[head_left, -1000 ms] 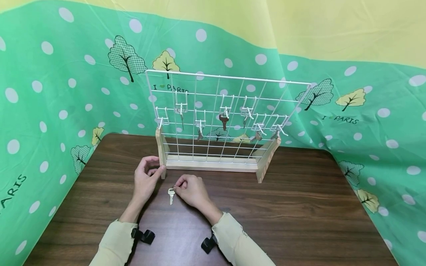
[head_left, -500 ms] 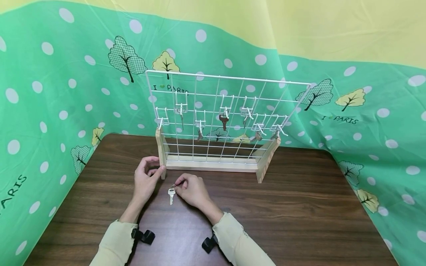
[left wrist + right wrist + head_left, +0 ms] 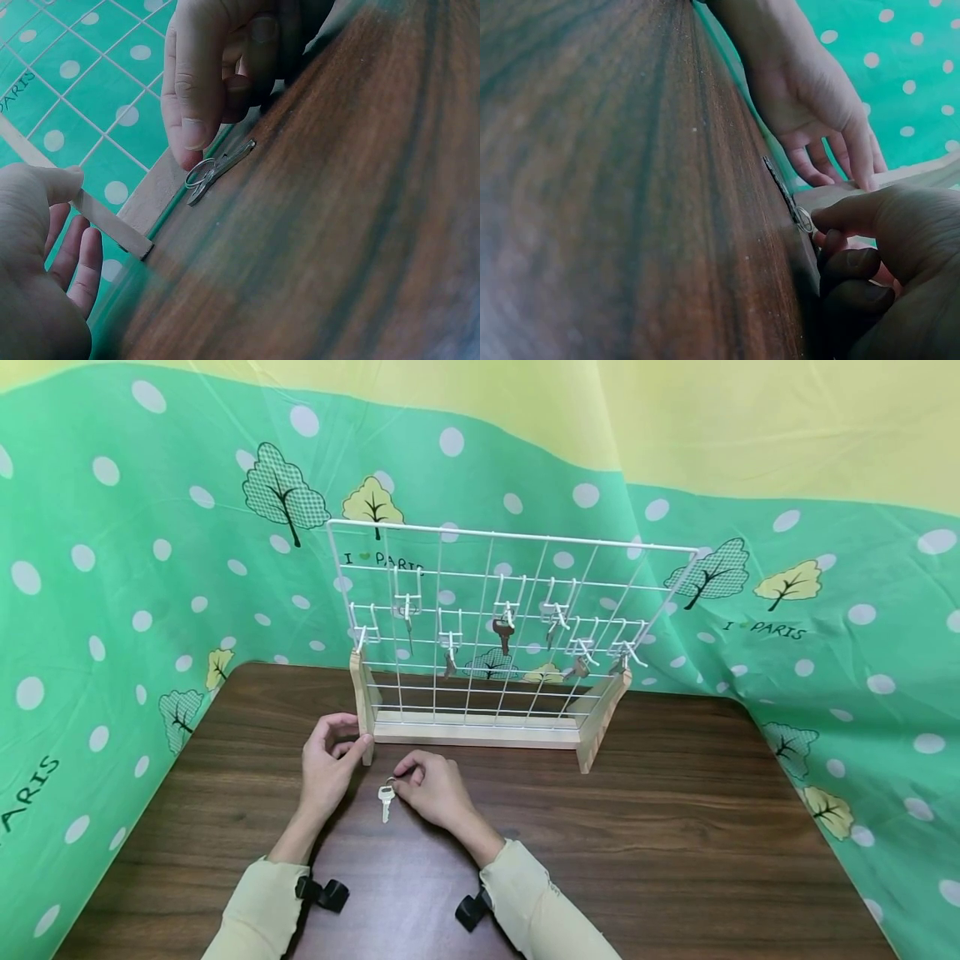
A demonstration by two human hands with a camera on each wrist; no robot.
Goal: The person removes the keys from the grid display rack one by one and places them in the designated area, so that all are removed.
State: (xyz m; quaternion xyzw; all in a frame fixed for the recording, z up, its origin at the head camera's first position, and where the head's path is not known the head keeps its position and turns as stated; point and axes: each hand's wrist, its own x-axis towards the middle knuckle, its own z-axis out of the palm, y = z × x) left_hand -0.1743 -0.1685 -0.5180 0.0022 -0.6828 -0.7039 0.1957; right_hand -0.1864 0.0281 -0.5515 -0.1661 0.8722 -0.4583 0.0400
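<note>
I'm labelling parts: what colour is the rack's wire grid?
The wire grid is white, seen best in the head view.

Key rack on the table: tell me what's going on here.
A person's left grip holds the wooden side of a wire rack, while the right grip pinches the ring of a key down at the table. Other keys hang from the rack's hooks; the leftmost hook shows none.

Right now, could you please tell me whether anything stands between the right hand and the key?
Nothing visible does: the right hand is at the ring end of the key. The left hand is off to the side, at the left end of the rack.
</note>
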